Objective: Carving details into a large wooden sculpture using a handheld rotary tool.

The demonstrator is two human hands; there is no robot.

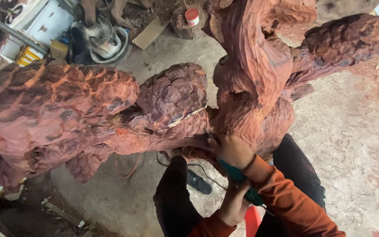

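Head view: a large reddish carved wood sculpture, rough with chisel-like facets, fills the frame from nine o'clock to two o'clock, its trunk rising toward twelve. Below it, at about six o'clock, both hands grip a teal power tool. The right hand is wrapped tight around the tool's front end, pressed right up against the underside of the wood, so the working tip is hidden between hand and carving. The left hand is closed around the rear of the tool's body, near an orange sleeve. A dark cord trails down past the person's dark trousers toward a black shoe on the concrete floor.

At eleven o'clock sit metal bowls, a white box and a small red-lidded tub.

Risks, as a judgement: the leading hand sits very close to the cutting point, so a kick off the uneven grain could drive the tool into the fingers. The loose cord near the feet could snag and jerk the tool off line, gouging the carving.
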